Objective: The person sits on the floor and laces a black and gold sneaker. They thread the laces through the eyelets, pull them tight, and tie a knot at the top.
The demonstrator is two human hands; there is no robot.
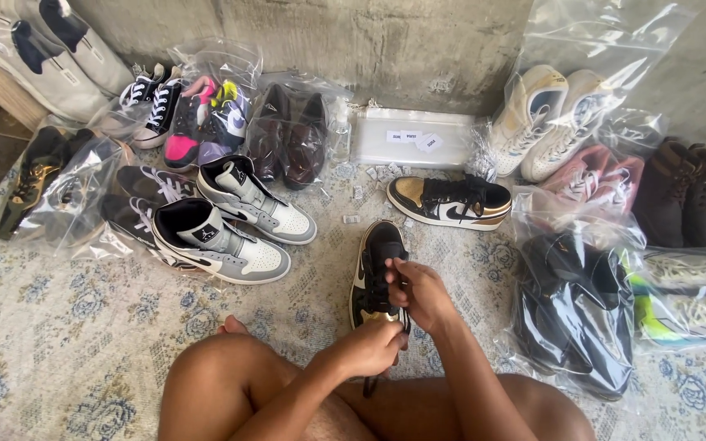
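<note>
Currently both hands on black-gold sneaker [376, 273] on rug [59, 343]: left hand [373, 347] pinching black lace, right hand [420, 294] gripping laces at tongue. Matching sneaker [449, 201] just beyond. Clear flat pouch [413, 137] w/ white labels at wall; bagged shoes [574, 310] to right.

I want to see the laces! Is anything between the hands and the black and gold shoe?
No. The left hand and right hand already touch the black and gold shoe at its laces.

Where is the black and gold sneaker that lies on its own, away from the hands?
The second black and gold sneaker lies centre-right on the carpet, just below the flat clear pouch.
</note>
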